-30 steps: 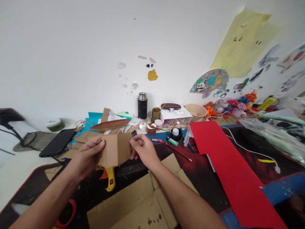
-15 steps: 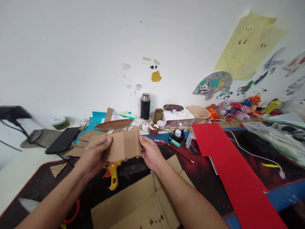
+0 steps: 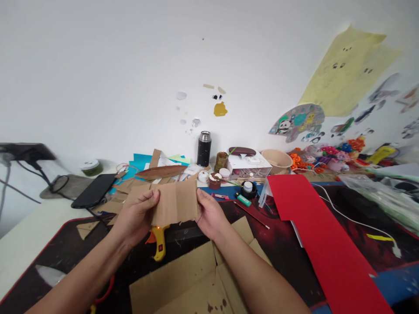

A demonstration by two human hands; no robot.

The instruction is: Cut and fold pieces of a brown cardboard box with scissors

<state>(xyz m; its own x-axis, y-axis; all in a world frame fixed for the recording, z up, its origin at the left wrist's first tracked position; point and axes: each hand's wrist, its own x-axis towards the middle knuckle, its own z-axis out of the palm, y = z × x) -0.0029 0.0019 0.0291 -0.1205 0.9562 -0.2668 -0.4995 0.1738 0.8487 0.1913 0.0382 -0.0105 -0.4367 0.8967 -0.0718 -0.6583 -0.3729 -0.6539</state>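
A creased brown cardboard piece [image 3: 175,203] is held up in front of me by both hands. My left hand [image 3: 135,216] pinches its left edge, thumb on the front. On the other side my right hand [image 3: 211,213] grips the right edge with closed fingers. Under the piece a yellow glue gun [image 3: 159,242] lies on the dark desk mat [image 3: 284,244]. A flattened cardboard box [image 3: 193,283] lies beneath my forearms.
A long red paper sheet [image 3: 322,237] lies to the right, crossed by a white cable [image 3: 350,218]. Behind the hands are cardboard scraps [image 3: 160,172], a black flask [image 3: 204,148], small jars, a white box [image 3: 250,163], a bowl [image 3: 276,159]. A black tablet [image 3: 94,190] lies at left.
The cardboard piece has been spread wider and flatter between my hands. The view has shifted a little, so everything sits further right and lower.
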